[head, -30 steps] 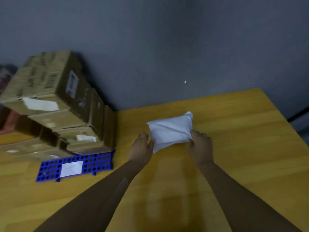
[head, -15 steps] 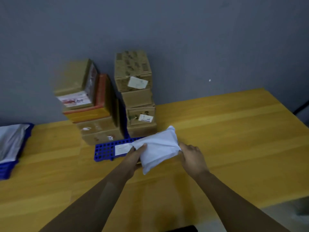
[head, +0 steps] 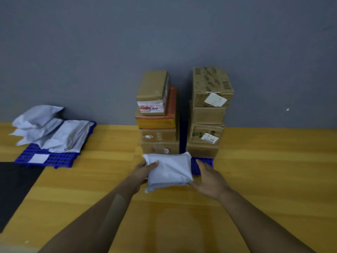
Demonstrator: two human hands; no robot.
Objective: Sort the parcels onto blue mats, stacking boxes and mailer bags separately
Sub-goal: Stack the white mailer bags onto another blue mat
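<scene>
I hold a white mailer bag (head: 168, 170) just above the wooden table (head: 273, 170), in front of the boxes. My left hand (head: 144, 170) grips its left edge with the thumb on top. My right hand (head: 209, 178) presses against its right side, fingers stretched forward. Behind it, two stacks of cardboard boxes (head: 156, 125) (head: 207, 114) stand on a blue mat (head: 204, 162), mostly hidden by them. At the far left, a second blue mat (head: 54, 158) carries a pile of grey-white mailer bags (head: 52, 130).
A grey wall runs right behind the boxes and the bag pile. A black sheet (head: 16, 187) covers the table's left front corner. Bare wood stretches between the two mats and to the right of the boxes.
My view has swung left, bringing the mat with mailer bags into sight. Both hands have carried the white bag leftward, from the table's right side to in front of the box stacks.
</scene>
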